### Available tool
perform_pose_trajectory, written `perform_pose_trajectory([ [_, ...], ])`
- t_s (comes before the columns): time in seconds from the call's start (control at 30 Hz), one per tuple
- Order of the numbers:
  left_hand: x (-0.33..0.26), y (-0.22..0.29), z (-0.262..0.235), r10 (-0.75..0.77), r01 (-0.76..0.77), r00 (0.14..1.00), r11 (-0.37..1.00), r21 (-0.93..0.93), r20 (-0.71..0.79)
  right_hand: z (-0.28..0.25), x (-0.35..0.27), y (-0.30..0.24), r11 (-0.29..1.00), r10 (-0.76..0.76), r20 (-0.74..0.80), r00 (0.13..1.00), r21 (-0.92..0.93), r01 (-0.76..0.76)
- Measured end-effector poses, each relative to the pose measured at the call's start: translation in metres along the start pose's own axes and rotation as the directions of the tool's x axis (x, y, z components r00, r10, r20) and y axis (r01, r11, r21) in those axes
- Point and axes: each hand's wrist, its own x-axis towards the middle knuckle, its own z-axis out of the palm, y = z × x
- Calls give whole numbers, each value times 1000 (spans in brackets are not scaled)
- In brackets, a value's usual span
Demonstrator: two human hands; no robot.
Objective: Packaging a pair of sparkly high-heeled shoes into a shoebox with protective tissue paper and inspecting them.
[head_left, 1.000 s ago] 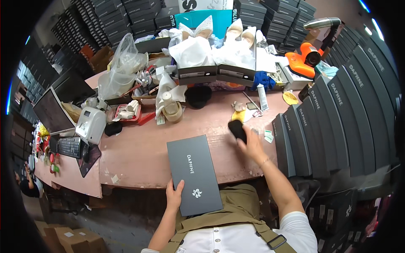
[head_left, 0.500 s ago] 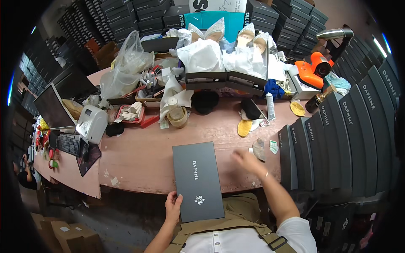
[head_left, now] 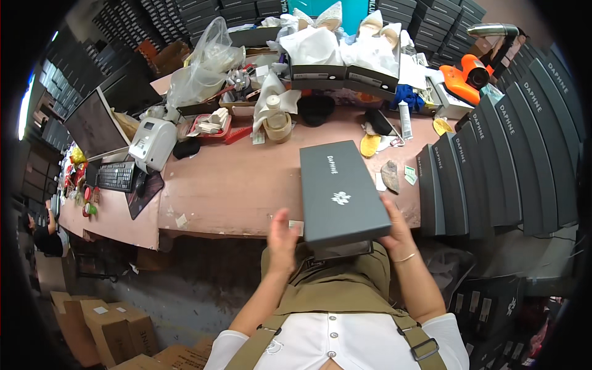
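A dark grey lidded shoebox (head_left: 342,185) with pale print on top sits at the near edge of the pink table (head_left: 234,185), its near end tilted out over my lap. My right hand (head_left: 395,229) grips the box at its near right corner, with some fingers hidden beside or below it. Just left of the box, my left hand (head_left: 283,239) is raised with its fingers apart, holding nothing. Beyond the box lie a yellow pad (head_left: 370,145), a grey-brown scrap (head_left: 390,176) and a small green-white packet (head_left: 410,174).
Grey shoeboxes (head_left: 493,157) stand in a row on the right. At the back, open boxes hold white shoes and tissue (head_left: 311,48). A glue jar (head_left: 277,126), white printer (head_left: 151,143) and keyboard (head_left: 116,176) are leftward. Cartons (head_left: 114,330) stand on the floor.
The shoebox has moved right and away from me, its near end lifted. My left hand has let go of its side, and my right hand has come to its near right corner.
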Motion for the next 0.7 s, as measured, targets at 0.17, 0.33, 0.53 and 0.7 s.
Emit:
perform_pose_trajectory([
  [0.17, 33, 61, -79, 75, -94, 950, 994, 50, 304, 76, 6, 90, 907, -28, 166, 986, -410, 95],
  [0.33, 56, 59, -110, -92, -198, 942, 624, 755, 323, 73, 1, 106, 187, -95, 699, 709, -687, 702],
  [0.53, 59, 32, -90, 91, -358, 932, 393, 847, 352, 25, 2, 46, -400, 31, 461, 887, -807, 434],
  [0.7, 77, 4, 33, 170, -657, 748, 322, 681, 642, -9, 37, 111, -546, -156, 369, 916, -805, 231],
])
